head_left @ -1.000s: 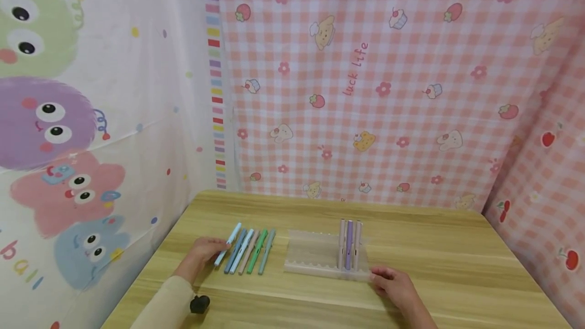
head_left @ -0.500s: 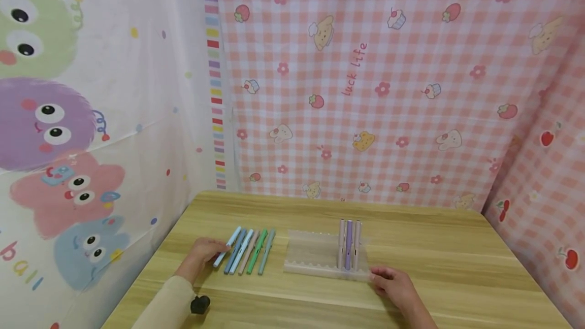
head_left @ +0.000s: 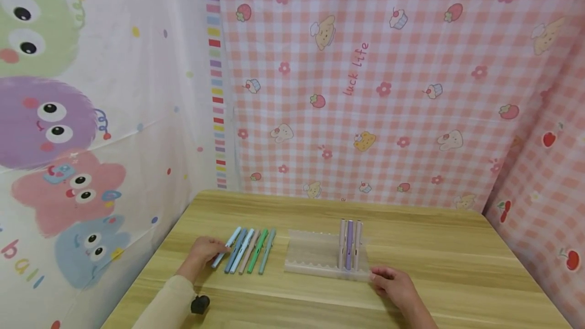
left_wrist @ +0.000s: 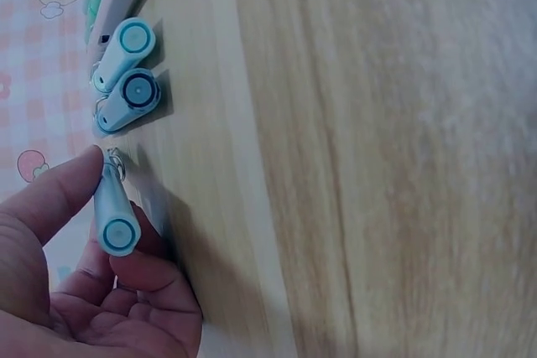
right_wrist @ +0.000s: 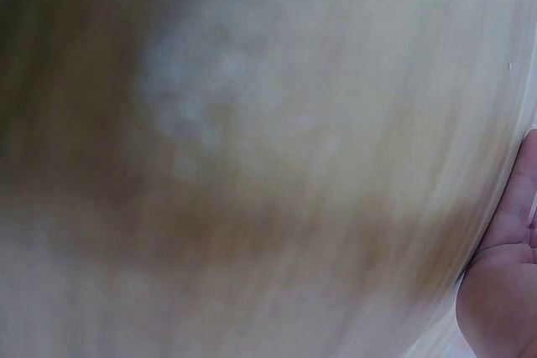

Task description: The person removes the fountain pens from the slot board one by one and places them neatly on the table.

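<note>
In the head view my left hand (head_left: 206,253) pinches a light blue pen (head_left: 232,238) at the left end of a row. The left wrist view shows the pen (left_wrist: 117,222) between thumb and fingers, with its round end toward the camera. Beside it lie a darker blue pen (head_left: 235,253), another light blue pen (head_left: 243,251), a pinkish-brown pen (head_left: 249,253), a green pen (head_left: 258,252) and a grey-green pen (head_left: 267,252). My right hand (head_left: 396,287) holds the front right corner of a clear notched pen tray (head_left: 313,250).
On the tray's right side lie a purple pen (head_left: 349,245) and two pale mauve pens, one (head_left: 342,242) to its left and one (head_left: 358,245) to its right. The wooden table (head_left: 439,248) meets patterned cloths at the back and left. A black device (head_left: 200,304) sits at my left sleeve.
The light blue pen in my left hand has come slightly down and toward me, lining up more with the row. My right hand and the tray stay put.
</note>
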Motion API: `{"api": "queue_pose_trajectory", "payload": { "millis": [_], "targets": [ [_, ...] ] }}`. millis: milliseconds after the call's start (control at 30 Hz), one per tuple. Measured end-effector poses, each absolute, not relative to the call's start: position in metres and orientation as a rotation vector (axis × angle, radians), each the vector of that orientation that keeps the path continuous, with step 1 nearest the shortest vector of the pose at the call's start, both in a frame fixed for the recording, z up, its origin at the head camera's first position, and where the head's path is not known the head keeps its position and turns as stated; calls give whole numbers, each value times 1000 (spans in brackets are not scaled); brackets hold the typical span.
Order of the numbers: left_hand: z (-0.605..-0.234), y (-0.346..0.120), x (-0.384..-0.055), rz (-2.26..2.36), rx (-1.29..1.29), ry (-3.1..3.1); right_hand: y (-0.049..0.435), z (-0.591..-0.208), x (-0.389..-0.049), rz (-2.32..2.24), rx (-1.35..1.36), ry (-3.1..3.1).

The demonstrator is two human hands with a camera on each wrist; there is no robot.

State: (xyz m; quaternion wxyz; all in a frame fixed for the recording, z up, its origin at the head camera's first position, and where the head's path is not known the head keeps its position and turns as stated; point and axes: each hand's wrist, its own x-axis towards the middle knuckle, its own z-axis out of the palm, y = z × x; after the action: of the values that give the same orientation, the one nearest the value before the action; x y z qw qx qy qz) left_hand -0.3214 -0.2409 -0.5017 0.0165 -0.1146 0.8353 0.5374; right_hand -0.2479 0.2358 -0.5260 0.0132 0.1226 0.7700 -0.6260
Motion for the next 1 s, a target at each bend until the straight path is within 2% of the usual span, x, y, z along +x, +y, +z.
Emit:
{"api": "queue_pose_trajectory", "payload": {
  "millis": [1000],
  "targets": [
    [-506,-250,-321,1716,-350,2538,236,-527,-249,-1938,379,2401]
  ]
}}
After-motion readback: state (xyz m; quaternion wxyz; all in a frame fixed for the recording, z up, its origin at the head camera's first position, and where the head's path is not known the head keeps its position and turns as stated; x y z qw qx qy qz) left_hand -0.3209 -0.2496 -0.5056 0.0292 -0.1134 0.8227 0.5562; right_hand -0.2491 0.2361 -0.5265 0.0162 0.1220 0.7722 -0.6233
